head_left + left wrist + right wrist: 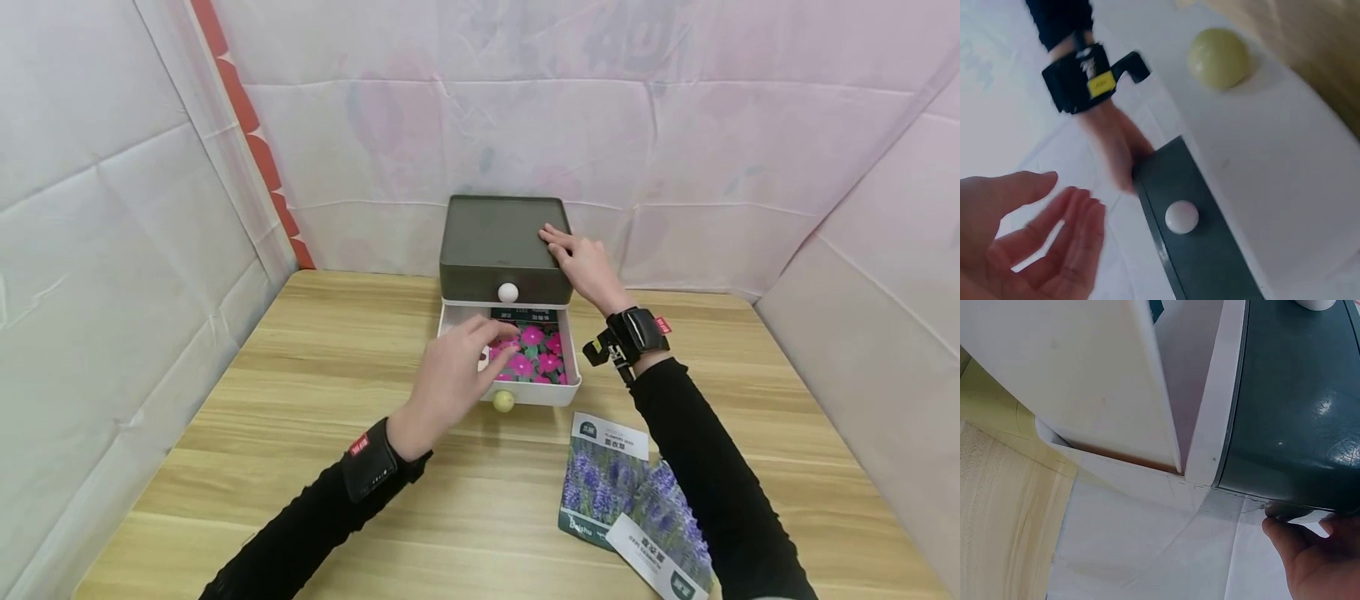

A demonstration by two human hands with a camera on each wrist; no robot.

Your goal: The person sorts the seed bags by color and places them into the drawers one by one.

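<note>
The right hand (585,265) lay flat on the box (498,237) at 12 o'clock to steady it, while the open left hand (457,375) hovered over the packet (540,354) inside the pulled-out drawer (572,367).

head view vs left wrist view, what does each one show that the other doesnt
Only the head view shows the pink flower seed packet lying in the open white drawer, the lavender seed packets on the wooden table, and the left hand as a whole, hovering over the drawer.

Only the left wrist view shows the left palm and relaxed fingers from close up, holding nothing.

Both show the dark green upper drawer with its white knob, the yellow-green knob, and the right hand resting on the drawer unit.
</note>
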